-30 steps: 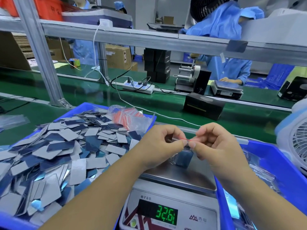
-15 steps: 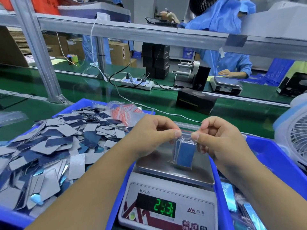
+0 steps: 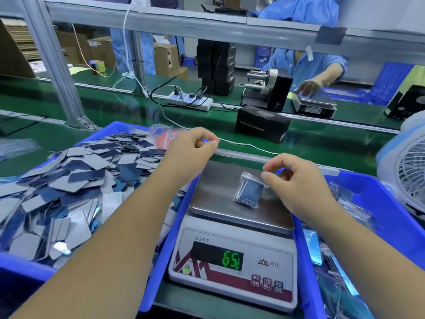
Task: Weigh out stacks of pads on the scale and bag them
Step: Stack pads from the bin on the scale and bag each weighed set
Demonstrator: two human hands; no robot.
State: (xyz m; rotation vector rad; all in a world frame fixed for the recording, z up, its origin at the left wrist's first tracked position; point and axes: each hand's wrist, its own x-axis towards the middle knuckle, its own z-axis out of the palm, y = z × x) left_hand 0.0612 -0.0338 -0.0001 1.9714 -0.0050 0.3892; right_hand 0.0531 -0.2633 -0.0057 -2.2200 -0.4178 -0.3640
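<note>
- One blue plastic bin (image 3: 128, 127) stands at far left, heaped with loose grey and dark-blue rectangular pads (image 3: 76, 180); they overlap too heavily to count.
- One bundle of clear zip bags with red seal strips (image 3: 164, 137) lies at the bin's far right corner, just beyond the left hand.
- The left hand (image 3: 192, 147) hovers over the right edge of the bin, above the far left corner of the scale. Fingers are curled in with thumb and forefinger pinched together; a small bluish glint shows at the tips, but whether anything is held cannot be told.
- One white electronic scale with a steel platform (image 3: 216, 192) sits between the two bins. Its green display (image 3: 232, 260) reads 65, with a blurred trailing mark.
- One clear plastic bag filled with a stack of blue pads (image 3: 249, 192) lies tilted on the platform, right of centre, well apart from the left hand.
- The right hand (image 3: 299, 180) is over the platform's right edge, fingers curled, thumb and forefinger pinching the bag's upper right corner.
- A second blue plastic bin (image 3: 391, 203) stands at right, holding filled clear bags (image 3: 349, 203); the count is unclear.
- One white fan (image 3: 411, 171) stands at far right, partly out of frame.
</note>
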